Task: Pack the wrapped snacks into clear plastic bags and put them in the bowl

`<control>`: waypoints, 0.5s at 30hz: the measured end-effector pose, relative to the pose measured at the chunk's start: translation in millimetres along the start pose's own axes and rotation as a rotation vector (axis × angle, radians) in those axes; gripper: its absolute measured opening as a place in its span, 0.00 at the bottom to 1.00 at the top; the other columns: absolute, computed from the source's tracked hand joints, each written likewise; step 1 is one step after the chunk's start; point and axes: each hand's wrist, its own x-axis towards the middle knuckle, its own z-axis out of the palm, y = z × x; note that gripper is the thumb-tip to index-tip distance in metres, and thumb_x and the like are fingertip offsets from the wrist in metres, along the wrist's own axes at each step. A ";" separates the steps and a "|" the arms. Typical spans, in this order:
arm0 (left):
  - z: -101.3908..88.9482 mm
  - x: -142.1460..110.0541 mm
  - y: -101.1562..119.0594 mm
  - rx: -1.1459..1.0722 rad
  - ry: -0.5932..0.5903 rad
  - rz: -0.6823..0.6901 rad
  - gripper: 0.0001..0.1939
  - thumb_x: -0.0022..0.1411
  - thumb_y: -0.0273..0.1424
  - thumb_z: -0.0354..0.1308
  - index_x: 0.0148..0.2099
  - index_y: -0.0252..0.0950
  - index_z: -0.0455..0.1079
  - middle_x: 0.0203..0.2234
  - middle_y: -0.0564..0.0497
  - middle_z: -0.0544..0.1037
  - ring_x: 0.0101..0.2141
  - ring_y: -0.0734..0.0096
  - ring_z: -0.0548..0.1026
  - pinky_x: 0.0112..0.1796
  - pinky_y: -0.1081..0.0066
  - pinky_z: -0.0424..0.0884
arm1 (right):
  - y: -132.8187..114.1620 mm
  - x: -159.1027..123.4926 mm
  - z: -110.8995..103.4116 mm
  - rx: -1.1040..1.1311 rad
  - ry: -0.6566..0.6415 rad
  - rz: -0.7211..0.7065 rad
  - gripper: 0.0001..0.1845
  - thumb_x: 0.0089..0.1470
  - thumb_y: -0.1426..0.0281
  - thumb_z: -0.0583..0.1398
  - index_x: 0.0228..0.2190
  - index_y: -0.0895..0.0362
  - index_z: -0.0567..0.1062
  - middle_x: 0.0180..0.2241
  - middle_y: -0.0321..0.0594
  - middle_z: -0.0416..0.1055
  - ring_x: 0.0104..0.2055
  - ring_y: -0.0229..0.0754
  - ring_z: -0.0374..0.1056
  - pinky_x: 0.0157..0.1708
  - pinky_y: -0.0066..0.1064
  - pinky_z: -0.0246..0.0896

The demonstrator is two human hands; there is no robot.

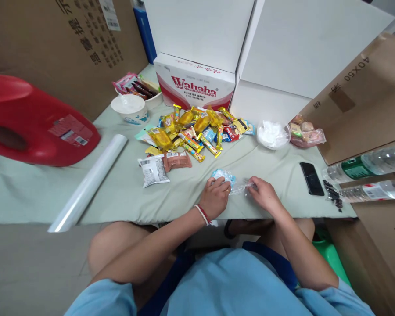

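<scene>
Figure: Moderately bright, diffuse indoor lighting in a wide-angle head view.
Soft shading lies on the green cloth (118,197) beside the white roll (88,182), whose surface carries a pale lengthwise sheen. Small highlights mark the clear wrap (239,187) and the plastic bottles (375,191). The large "Wahaha" lettering on the carton (197,85) is legible, whereas fine print on the snack packets (162,138) is soft. Toward the left edge, the red jug (36,118) appears stretched by lens distortion.
</scene>
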 end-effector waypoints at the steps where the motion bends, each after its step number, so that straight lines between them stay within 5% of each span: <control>1: 2.9 0.1 0.6 0.013 -0.011 0.024 0.14 0.71 0.25 0.49 0.48 0.35 0.75 0.50 0.44 0.79 0.56 0.56 0.68 0.53 0.54 0.63 | -9.4 4.7 -4.9 0.027 -0.016 0.000 0.07 0.59 0.67 0.57 0.36 0.54 0.74 0.33 0.39 0.73 0.35 0.44 0.67 0.39 0.32 0.60; 5: 7.2 -3.1 -1.8 -0.021 -0.028 0.066 0.13 0.69 0.24 0.50 0.47 0.32 0.76 0.47 0.39 0.79 0.55 0.53 0.71 0.52 0.54 0.67 | -58.3 39.0 0.9 0.023 -0.036 -0.076 0.06 0.59 0.68 0.56 0.36 0.53 0.72 0.30 0.37 0.73 0.32 0.41 0.66 0.33 0.28 0.53; 8: -5.1 -11.9 -17.0 -0.231 0.081 0.007 0.14 0.62 0.22 0.53 0.45 0.35 0.77 0.44 0.42 0.81 0.52 0.57 0.74 0.55 0.58 0.70 | -84.2 62.5 21.8 -0.052 -0.134 -0.088 0.08 0.60 0.71 0.54 0.38 0.54 0.73 0.31 0.39 0.75 0.33 0.42 0.67 0.32 0.28 0.51; 12: -27.1 -15.7 -43.0 -0.263 0.356 -0.463 0.17 0.63 0.23 0.49 0.46 0.39 0.77 0.47 0.45 0.81 0.50 0.59 0.75 0.54 0.58 0.70 | -84.3 70.6 36.5 -0.034 -0.175 -0.133 0.10 0.60 0.74 0.53 0.40 0.55 0.73 0.32 0.39 0.75 0.33 0.42 0.67 0.32 0.28 0.52; 15: -28.4 -4.2 -48.0 -0.165 0.144 -0.648 0.12 0.66 0.30 0.52 0.42 0.37 0.77 0.41 0.42 0.82 0.48 0.51 0.75 0.50 0.53 0.70 | -75.3 61.5 37.4 0.007 -0.151 -0.198 0.10 0.62 0.74 0.52 0.40 0.56 0.73 0.35 0.41 0.75 0.38 0.43 0.68 0.37 0.28 0.57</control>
